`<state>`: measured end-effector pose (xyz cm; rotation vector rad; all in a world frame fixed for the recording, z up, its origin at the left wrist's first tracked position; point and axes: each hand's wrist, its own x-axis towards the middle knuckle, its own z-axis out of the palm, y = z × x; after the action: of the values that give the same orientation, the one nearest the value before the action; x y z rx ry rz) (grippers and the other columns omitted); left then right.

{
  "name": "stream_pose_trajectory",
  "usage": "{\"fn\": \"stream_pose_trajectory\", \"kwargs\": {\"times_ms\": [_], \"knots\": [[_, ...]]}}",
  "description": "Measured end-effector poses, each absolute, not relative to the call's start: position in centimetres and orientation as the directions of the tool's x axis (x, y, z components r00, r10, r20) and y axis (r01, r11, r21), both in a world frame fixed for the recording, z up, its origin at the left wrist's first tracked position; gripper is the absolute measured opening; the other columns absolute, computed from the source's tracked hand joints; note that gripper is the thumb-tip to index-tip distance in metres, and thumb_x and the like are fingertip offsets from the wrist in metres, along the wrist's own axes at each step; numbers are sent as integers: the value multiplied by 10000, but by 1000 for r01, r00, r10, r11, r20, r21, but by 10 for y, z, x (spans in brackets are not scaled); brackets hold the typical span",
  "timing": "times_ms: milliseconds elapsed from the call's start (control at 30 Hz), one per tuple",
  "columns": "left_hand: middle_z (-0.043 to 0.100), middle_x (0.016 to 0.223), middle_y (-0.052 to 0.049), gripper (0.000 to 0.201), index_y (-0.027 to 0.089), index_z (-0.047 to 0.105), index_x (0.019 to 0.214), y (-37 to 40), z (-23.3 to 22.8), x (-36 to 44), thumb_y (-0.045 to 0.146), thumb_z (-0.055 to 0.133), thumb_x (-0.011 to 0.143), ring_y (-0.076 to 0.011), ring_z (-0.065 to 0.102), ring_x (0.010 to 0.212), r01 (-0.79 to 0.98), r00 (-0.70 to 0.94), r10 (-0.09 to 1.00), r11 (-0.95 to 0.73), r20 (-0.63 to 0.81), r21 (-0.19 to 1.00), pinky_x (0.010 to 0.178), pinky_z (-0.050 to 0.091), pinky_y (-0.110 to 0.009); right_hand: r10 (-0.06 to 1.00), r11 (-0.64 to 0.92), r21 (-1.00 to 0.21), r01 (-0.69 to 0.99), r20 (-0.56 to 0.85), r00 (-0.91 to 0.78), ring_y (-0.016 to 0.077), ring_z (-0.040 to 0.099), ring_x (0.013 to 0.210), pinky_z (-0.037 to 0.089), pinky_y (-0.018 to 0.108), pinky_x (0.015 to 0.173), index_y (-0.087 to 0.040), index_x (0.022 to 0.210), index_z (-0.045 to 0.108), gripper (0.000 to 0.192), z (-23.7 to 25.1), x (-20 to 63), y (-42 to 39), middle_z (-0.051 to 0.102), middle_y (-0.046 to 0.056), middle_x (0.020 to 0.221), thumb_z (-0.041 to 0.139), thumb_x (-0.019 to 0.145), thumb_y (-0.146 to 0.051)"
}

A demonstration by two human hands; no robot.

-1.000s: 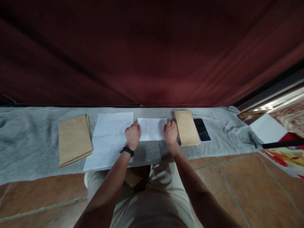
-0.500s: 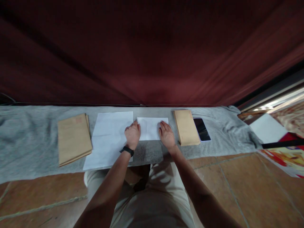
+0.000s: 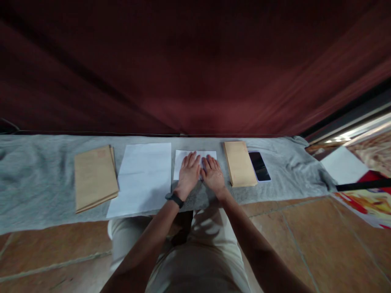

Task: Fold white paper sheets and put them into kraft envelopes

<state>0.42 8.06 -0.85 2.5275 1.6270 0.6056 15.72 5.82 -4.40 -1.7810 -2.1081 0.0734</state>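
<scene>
Folded paper (image 3: 195, 156) is what I have under both palms, a small white sheet lying on the grey cloth (image 3: 36, 183) straight ahead of me. Nearest to me are my knees in light trousers (image 3: 195, 252) above the brown tiled floor (image 3: 305, 240). From there my forearms reach forward and draw together toward the middle. My left hand (image 3: 188, 173), with a black watch (image 3: 174, 199) at its wrist, lies flat, palm down, fingers stretched out and only slightly spread across the left half of the sheet. My right hand (image 3: 212, 174) lies beside it, also flat and palm down, fingers loosely together, its thumb side touching or nearly touching the left hand; I cannot tell which from this angle. Neither hand grips anything; both simply press on the sheet.

Just left of the folded paper is a larger white sheet (image 3: 142, 177), and beyond that, further left, a stack of brown envelopes (image 3: 94, 177). Just right of my right hand lies a narrower brown envelope (image 3: 240, 162), with a dark phone (image 3: 259, 166) touching its right edge. Well off to the right, past the cloth's end, is another white sheet (image 3: 343, 165). Farthest away, a dark red curtain (image 3: 195, 69) hangs behind the cloth.
</scene>
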Motion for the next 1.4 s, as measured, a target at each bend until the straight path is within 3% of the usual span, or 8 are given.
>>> {"fn": "stream_pose_trajectory", "kwargs": {"times_ms": [133,233,700,800,967,1400], "knots": [[421,1597,-136,555,99,477,1488,76,-25,24,394,330,1041,-286,317,1514,854,381,900,-431,214,293,1247,261,-473,963,198,-260,945,230,-139,283,313,1513,269,466,1234,-117,1529,433,509,-45,158,59,362,155,1624,392,1038,-246],[404,1606,-132,589,91,449,1512,79,-33,19,422,304,1047,-283,288,1529,873,358,913,-401,194,278,1262,226,-475,961,196,-267,943,242,-131,278,309,1516,275,471,1234,-125,1523,444,499,-45,158,59,369,147,1622,387,1047,-266],[354,1628,-131,591,85,373,1555,81,-38,-16,349,298,1032,-278,238,1547,932,224,957,-266,186,247,1263,209,-489,969,118,-391,913,248,-19,267,401,1471,276,495,1236,-118,1489,490,488,-36,145,68,463,148,1563,335,1069,-312],[339,1635,-137,583,75,370,1554,81,-39,-17,300,299,1020,-276,213,1555,933,233,957,-270,173,236,1265,201,-494,960,222,-418,881,251,-122,224,395,1476,293,419,1239,-113,1485,495,496,-31,122,79,452,125,1576,297,1079,-316],[317,1647,-133,593,60,339,1564,80,-38,-18,170,289,983,-246,180,1563,937,258,957,-281,131,208,1273,195,-477,948,298,-392,871,225,-223,211,394,1476,266,410,1251,-121,1486,498,484,-34,98,89,470,119,1564,320,1083,-323],[351,1629,-123,590,92,362,1563,80,-37,-18,324,299,1024,-262,238,1547,927,232,956,-273,179,257,1274,190,-470,962,163,-251,954,253,-98,264,348,1500,253,485,1233,-158,1536,429,509,-50,160,72,376,133,1616,385,1075,-367]]}}
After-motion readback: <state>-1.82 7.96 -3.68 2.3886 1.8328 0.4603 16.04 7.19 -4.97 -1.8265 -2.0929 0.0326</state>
